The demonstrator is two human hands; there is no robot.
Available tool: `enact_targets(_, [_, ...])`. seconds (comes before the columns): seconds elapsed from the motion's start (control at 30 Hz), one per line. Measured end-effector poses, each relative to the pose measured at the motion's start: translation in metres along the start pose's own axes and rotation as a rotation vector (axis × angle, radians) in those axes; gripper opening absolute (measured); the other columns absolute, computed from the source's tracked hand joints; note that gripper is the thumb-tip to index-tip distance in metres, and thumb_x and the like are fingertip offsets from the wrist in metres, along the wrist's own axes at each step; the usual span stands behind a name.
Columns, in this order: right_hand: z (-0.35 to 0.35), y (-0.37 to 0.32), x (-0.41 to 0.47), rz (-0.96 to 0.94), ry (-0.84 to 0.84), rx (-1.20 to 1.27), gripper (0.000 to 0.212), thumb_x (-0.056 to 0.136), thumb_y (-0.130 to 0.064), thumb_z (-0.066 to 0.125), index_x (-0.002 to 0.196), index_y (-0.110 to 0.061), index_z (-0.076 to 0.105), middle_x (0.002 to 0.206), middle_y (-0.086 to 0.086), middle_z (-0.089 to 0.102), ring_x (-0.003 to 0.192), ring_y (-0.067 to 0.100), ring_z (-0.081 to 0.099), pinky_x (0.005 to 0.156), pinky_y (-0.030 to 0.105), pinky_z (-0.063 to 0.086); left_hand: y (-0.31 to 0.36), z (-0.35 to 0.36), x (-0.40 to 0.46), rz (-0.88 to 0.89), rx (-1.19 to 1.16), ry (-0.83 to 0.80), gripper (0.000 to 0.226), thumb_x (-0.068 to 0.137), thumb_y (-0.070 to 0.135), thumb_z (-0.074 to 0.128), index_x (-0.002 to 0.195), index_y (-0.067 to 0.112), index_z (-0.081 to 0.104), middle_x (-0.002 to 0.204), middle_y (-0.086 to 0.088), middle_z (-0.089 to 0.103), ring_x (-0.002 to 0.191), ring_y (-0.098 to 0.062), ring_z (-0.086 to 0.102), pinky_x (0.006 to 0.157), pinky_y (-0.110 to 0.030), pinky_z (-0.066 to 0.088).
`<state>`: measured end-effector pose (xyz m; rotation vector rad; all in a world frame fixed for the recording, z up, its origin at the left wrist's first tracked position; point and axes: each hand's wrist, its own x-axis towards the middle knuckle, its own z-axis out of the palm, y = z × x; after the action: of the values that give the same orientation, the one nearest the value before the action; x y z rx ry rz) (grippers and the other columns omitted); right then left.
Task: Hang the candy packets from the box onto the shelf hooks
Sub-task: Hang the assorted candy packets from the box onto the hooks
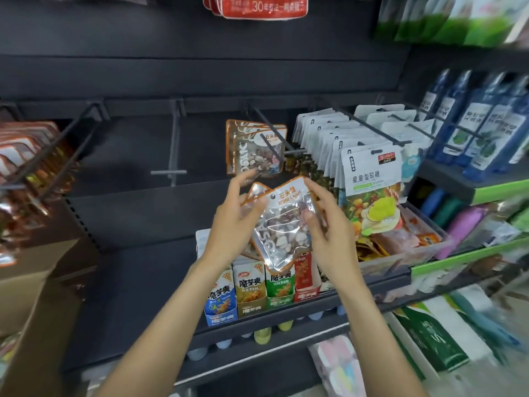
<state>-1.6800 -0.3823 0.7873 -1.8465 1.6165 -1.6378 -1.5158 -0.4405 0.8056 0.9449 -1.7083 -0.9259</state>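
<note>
- Head view, hands: the left hand [233,217] and the right hand [326,224] both hold one clear stone-candy packet [286,224] at mid-frame, in front of the shelving. The left fingers pinch its upper left edge; the right thumb presses on the front while the right fingers curl behind the upper right edge. Neither hand is released or clenched empty.
- Head view, packet attitude: the packet is tilted, its orange-trimmed header uppermost and leaning left, its long axis running from upper left to lower right. A small dark hang hole shows near the header's left side.
- Head view, target: the candy hook [272,130] projects from the back panel above and slightly left of the packet, its tip pointing toward the viewer. Matching hung packets [256,150] already sit on it, well back from the tip.
- Head view, governing relation: the packet lies below and just in front of the hook tip. The header hole faces roughly upward and not yet in line with the rod. The left hand appears nearer the hook.
- Judgement: the packet would need raising and squaring so the hole meets the tip.
- Head view, surroundings: an empty hook [173,156] stands to the left. White gummy packets [369,179] hang on the right. A cardboard box [31,296] sits at the lower left edge; its contents cannot be seen.
- Head view, below: boxed snacks [249,290] line the shelf under the hands.
</note>
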Motion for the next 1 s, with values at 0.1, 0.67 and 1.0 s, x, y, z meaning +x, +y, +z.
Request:
enact_targets(0.1, [0.002, 0.007, -0.002, 0.025, 0.099, -0.010, 0.046, 0.098, -0.004, 0.048, 0.133, -0.034, 0.050, 0.122, -0.010, 0.058, 0.105, -0.004, 0.053, 0.087, 0.003, 0.036, 0.000, -0.002, -0.004, 0.047, 0.057, 0.023, 0.046, 0.099, 0.024, 0.051, 0.133, 0.049, 0.033, 0.096, 0.002, 0.071, 0.079, -0.022, 0.065, 0.070, -0.031, 0.050])
enact_targets(0.67, [0.009, -0.008, 0.038, 0.101, 0.054, -0.095, 0.037, 0.098, -0.038, 0.050, 0.133, -0.047, 0.046, 0.097, 0.000, 0.045, 0.080, 0.008, 0.048, 0.072, 0.002, 0.034, 0.009, -0.019, 0.005, 0.196, 0.394, 0.031, 0.077, 0.075, 0.049, 0.072, 0.144, 0.037, 0.038, 0.138, 0.007, 0.055, 0.124, -0.011, 0.053, 0.101, -0.041, 0.047])
enact_targets(1.0, [0.043, 0.012, 0.098, 0.108, 0.032, -0.238, 0.032, 0.096, -0.030, 0.056, 0.125, -0.018, 0.062, 0.109, 0.007, 0.048, 0.078, 0.008, 0.049, 0.083, 0.030, 0.046, -0.006, -0.029, 0.037, 0.014, 0.573, 0.014, 0.071, 0.089, 0.024, 0.060, 0.150, 0.035, 0.025, 0.137, 0.002, 0.055, 0.121, -0.019, 0.053, 0.088, -0.030, 0.041])
